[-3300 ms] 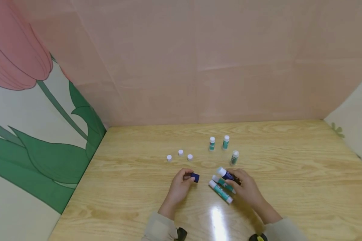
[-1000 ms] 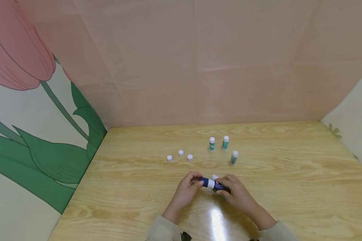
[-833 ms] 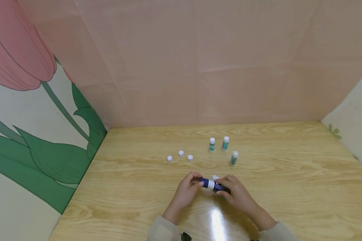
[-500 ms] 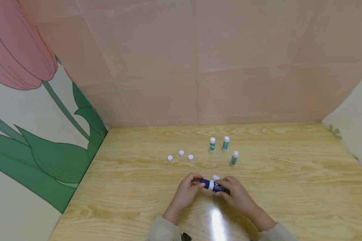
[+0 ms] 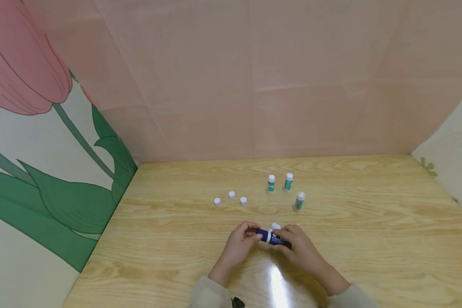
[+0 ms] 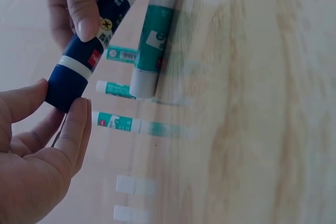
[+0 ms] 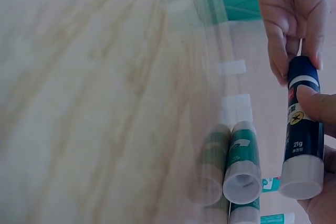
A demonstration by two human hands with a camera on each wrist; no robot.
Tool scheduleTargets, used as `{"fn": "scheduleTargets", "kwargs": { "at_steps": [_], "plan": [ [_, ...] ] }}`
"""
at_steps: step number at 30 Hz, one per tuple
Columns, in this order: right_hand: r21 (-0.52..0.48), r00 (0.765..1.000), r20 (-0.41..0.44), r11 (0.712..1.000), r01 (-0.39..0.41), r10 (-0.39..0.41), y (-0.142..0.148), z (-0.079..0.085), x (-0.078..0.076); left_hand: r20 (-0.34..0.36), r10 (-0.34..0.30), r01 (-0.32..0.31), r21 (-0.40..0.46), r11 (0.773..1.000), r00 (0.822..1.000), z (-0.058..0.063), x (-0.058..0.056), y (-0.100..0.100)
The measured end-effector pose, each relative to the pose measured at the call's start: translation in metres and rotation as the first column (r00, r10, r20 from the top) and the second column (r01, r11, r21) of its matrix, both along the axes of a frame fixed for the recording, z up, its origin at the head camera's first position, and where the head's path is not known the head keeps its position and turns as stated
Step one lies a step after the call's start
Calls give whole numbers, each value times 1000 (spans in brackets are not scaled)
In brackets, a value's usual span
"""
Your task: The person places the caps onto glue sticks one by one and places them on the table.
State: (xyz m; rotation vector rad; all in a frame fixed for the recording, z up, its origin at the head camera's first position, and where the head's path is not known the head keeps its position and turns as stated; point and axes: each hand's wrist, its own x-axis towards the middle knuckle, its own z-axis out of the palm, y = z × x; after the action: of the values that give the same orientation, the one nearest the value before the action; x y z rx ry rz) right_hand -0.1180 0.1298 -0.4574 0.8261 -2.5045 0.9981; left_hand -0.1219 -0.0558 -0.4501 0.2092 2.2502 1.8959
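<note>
Over the table, my right hand [image 5: 298, 247] grips the body of a navy glue stick [image 7: 303, 135], its thumb along the label. The thumb and fingertips of my left hand [image 5: 236, 246] pinch the navy cap [image 6: 65, 86] at the stick's other end. Cap and body are in line, with a narrow white band [image 6: 76, 67] showing between them. Below the hands lie two teal-and-white glue sticks, mostly hidden in the head view; the nearer one [image 6: 154, 40] shows well in the left wrist view, and the open white end [image 7: 242, 184] of one faces the right wrist camera.
Farther back stand three teal glue sticks: a left one [image 5: 271, 184], a right one [image 5: 288, 182] and a nearer one [image 5: 299, 201]. To their left sit three small white caps [image 5: 232, 195] on the wooden table [image 5: 158, 239]. A pink backdrop [image 5: 200, 107] rises behind the table.
Earlier the navy cap was apart from the stick; my hands have since brought them together. Over the last second the white band between them has narrowed. The standing sticks and white caps stay put.
</note>
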Motion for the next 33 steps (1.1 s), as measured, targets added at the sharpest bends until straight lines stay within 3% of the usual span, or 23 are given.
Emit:
{"fn": "scheduleTargets", "kwargs": {
  "at_steps": [13, 33],
  "plan": [
    [1, 999, -42, 1000, 4, -4, -5, -1, 1, -15, -11, 10, -40, 999, 1000, 1, 0, -2],
    [-1, 995, -95, 999, 40, -40, -19, -1, 1, -36, 50, -53, -105, 993, 998, 4, -2, -4]
  ]
}}
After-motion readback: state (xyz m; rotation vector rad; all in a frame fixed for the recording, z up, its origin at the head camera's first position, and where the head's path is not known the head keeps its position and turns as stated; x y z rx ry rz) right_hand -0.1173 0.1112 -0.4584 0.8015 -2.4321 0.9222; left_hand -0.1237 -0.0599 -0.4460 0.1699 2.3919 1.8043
